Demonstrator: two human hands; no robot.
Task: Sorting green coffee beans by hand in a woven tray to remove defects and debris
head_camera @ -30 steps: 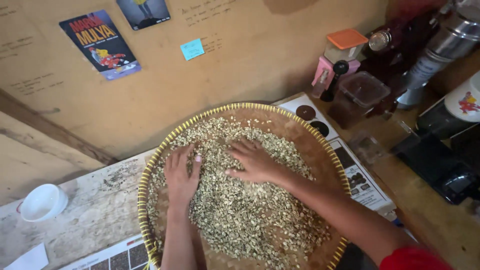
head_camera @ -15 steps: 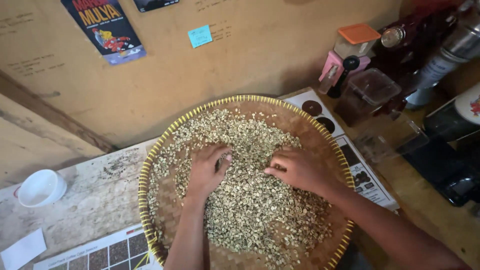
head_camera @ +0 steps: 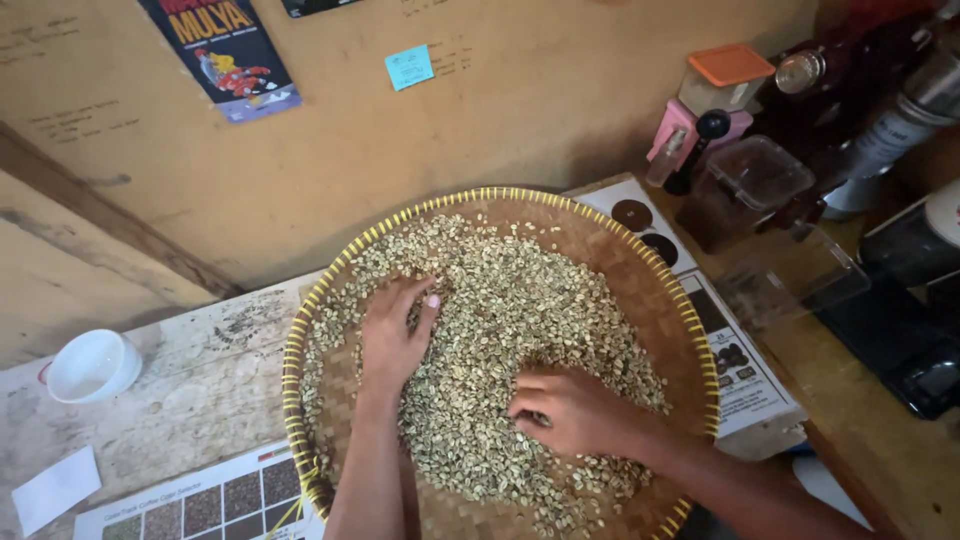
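Left hand (head_camera: 392, 335) is laid flat, fingers spread, on pale beans (head_camera: 500, 330) in woven tray (head_camera: 640, 290); right hand (head_camera: 565, 410) is curled loosely into them.

beans (head_camera: 500, 330) in tray (head_camera: 640, 262) | bowl (head_camera: 92, 365) left of tray | containers (head_camera: 745, 185) behind-right

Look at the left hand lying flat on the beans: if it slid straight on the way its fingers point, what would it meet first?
The left hand points up and slightly right, toward the wall. It would first push into more of the pale green beans heaped ahead of its fingertips, and beyond them probably the far rim of the woven tray.
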